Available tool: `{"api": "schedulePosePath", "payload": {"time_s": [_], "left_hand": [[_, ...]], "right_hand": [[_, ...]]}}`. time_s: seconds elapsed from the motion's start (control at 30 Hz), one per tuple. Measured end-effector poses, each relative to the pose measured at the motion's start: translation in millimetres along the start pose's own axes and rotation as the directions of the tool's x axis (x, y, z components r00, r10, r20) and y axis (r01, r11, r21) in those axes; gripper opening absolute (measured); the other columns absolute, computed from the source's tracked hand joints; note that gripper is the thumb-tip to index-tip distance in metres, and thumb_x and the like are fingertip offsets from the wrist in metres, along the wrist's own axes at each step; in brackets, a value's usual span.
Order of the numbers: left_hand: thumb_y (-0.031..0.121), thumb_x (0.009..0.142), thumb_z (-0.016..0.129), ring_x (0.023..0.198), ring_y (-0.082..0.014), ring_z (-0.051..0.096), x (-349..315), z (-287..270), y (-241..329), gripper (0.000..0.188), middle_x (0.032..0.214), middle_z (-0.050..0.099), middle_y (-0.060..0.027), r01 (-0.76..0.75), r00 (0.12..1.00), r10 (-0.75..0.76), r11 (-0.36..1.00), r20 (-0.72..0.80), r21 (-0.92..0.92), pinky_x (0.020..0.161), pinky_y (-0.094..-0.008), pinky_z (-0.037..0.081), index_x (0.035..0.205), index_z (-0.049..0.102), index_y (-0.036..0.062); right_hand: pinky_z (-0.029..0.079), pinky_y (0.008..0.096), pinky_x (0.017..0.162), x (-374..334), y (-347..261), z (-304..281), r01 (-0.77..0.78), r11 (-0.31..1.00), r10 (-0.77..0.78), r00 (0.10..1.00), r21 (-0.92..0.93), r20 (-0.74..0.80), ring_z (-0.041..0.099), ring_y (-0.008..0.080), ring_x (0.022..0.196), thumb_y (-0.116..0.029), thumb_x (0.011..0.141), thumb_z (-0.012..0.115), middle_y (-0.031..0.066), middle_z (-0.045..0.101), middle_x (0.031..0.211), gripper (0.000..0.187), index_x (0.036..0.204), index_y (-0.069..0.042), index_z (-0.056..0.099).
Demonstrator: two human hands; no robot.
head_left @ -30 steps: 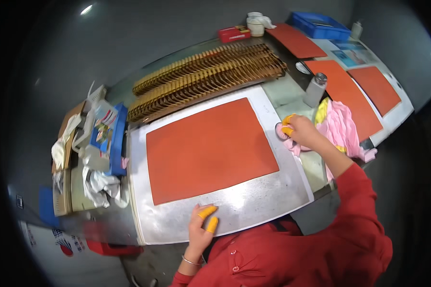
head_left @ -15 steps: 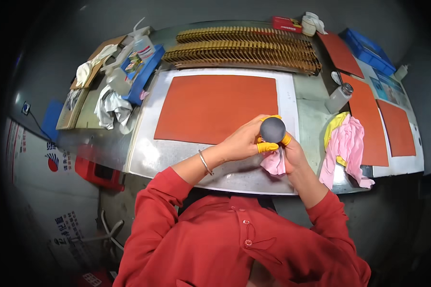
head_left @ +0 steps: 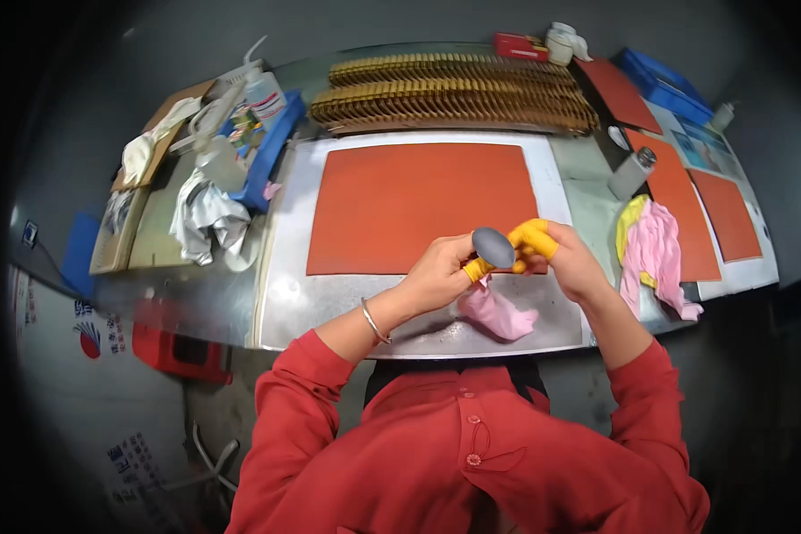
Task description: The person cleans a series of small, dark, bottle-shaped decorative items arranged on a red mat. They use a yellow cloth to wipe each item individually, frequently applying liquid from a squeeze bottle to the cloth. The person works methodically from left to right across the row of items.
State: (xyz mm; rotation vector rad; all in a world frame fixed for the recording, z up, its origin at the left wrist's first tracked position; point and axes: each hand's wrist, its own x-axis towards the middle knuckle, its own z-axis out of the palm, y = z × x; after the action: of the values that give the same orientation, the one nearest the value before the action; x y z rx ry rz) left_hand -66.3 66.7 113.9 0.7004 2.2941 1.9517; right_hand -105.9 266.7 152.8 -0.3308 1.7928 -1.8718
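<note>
A round dark grey disc [head_left: 493,248] is tilted between the fingers of my left hand [head_left: 445,274], close above the table's front. Yellow finger covers are on both hands. My right hand [head_left: 565,254] is just right of the disc, fingers bent in toward one another; what they pinch, if anything, is hidden. Below the disc a pink cloth [head_left: 500,315] spreads over the bare metal; its upper end runs up under my left fingers, and I cannot tell whether they grip it. Behind my hands lies a large orange-red mat [head_left: 418,205].
Ribbed gold-brown racks [head_left: 454,93] line the back. On the left are a blue tray [head_left: 276,147] with bottles and a white cloth [head_left: 206,218]. To the right stand a metal-topped bottle [head_left: 632,173], another pink cloth [head_left: 654,249] over a yellow one, and smaller orange mats [head_left: 725,214].
My right hand has come away from the disc toward the right. The disc has tilted and moved slightly left, and the pink cloth is now more spread out below it. The view has shifted slightly.
</note>
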Motion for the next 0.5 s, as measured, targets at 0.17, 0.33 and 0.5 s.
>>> {"api": "schedulePosePath", "payload": {"time_s": [0.17,0.33,0.5], "left_hand": [[0.024,0.078,0.066,0.073,-0.0296,0.061,11,-9,14,0.027,0.082,0.062,-0.0134,-0.086,0.992,0.118,0.895,-0.047,0.438,0.064,-0.0358,0.048,0.092,0.059,0.0023],[0.022,0.073,0.07,0.059,-0.0258,0.057,-7,-24,15,0.024,0.069,0.056,-0.0082,-0.239,0.91,0.386,0.785,-0.149,0.572,0.05,-0.0339,0.045,0.088,0.062,0.0044],[0.026,0.073,0.071,0.059,-0.0235,0.055,-35,-9,20,0.029,0.069,0.053,-0.0073,-0.49,0.871,0.364,0.679,0.329,0.546,0.051,-0.0313,0.043,0.092,0.062,0.0054]], "right_hand": [[0.044,0.024,0.055,14,-9,5,0.033,0.993,-0.029,0.999,0.109,-0.046,0.054,0.0104,0.061,-0.018,0.088,0.055,0.0021,0.059,0.073,0.016,0.085,-0.003,0.059],[0.046,0.0248,0.058,28,-16,-19,0.308,0.907,-0.265,0.947,0.286,-0.18,0.057,0.0117,0.065,-0.012,0.087,0.054,0.0022,0.06,0.076,0.009,0.086,-0.004,0.06],[0.047,0.0263,0.076,52,-3,-14,0.292,0.847,-0.205,0.95,0.444,-0.234,0.058,0.0123,0.081,-0.01,0.087,0.055,0.0025,0.06,0.086,0.008,0.09,-0.003,0.058]]}}
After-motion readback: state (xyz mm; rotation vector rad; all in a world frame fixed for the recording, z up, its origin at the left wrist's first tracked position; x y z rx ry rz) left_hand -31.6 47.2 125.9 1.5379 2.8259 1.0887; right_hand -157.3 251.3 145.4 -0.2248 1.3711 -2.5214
